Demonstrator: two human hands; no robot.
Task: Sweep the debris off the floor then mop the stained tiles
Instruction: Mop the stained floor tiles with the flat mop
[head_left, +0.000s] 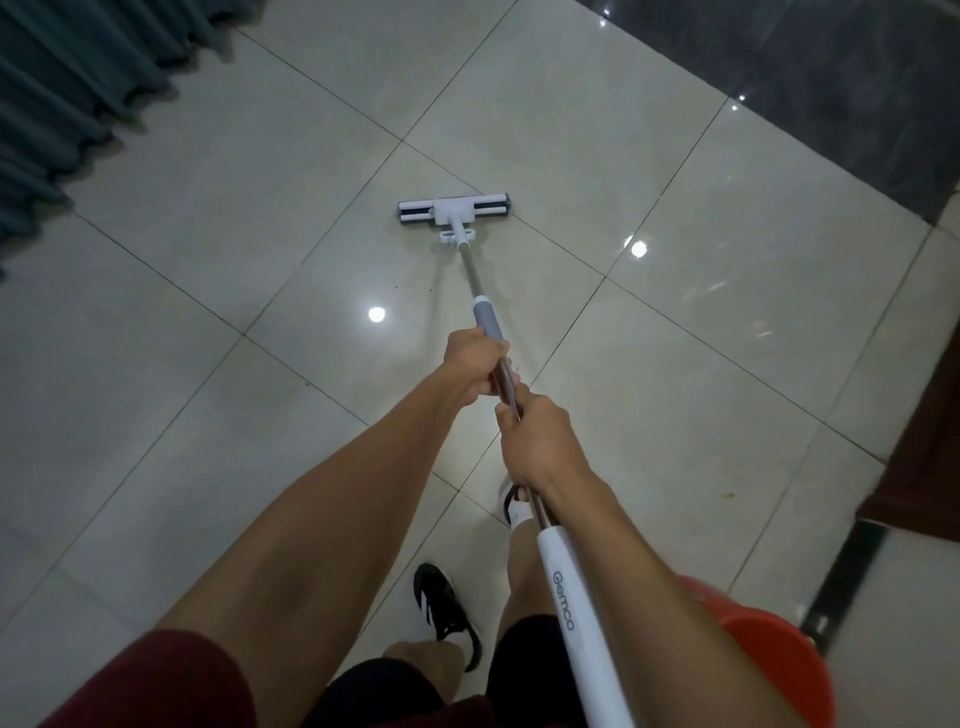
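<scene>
Glossy square tiles (218, 218), metal-shafted mop (453, 210)

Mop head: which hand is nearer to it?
Left. The left hand grips the pole just below the grey sleeve, closer to the mop head. The right hand grips the pole behind it, farther back.

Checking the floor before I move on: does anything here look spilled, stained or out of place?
Small dark specks dot the pale tile just short of the mop head, left of the pole; they look like leftover dirt. Nothing else stands out.
</scene>
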